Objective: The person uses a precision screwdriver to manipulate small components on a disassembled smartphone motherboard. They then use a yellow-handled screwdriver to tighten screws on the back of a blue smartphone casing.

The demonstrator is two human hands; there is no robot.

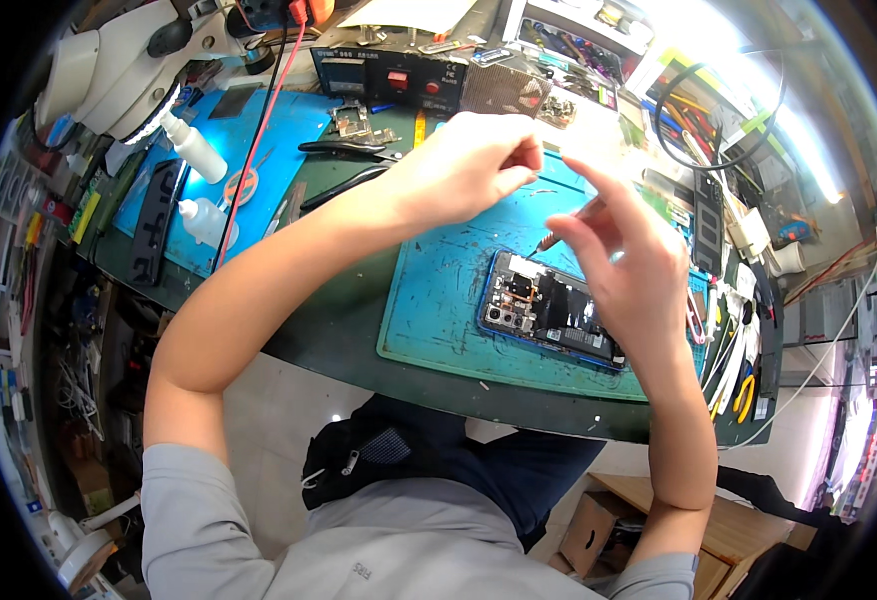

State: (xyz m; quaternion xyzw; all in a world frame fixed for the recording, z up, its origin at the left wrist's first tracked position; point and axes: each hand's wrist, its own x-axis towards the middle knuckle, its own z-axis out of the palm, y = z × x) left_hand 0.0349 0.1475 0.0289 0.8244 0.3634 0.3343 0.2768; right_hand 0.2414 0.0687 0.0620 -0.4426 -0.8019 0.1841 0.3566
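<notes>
On the blue work mat [424,310] lies a smartphone [551,308] with its back off. Its blue frame, camera lenses, circuit parts and black battery are exposed. My right hand [634,255] reaches over the phone's right part, fingers closed round a slim pointed tool [549,243], perhaps a screwdriver. The tool's tip is by the phone's upper edge; whether it touches cannot be made out. Held above the mat's far part, my left hand [474,165] has its fingers curled and the thumb bent toward them. Anything inside those fingers is hidden.
Pliers [344,148] lie left of the mat. A black power unit [394,80] with red switches stands behind. At the left are a microscope [119,70], a white bottle [197,148] and a second blue mat [304,115]. Yellow-handled cutters [746,395] lie at right among cables.
</notes>
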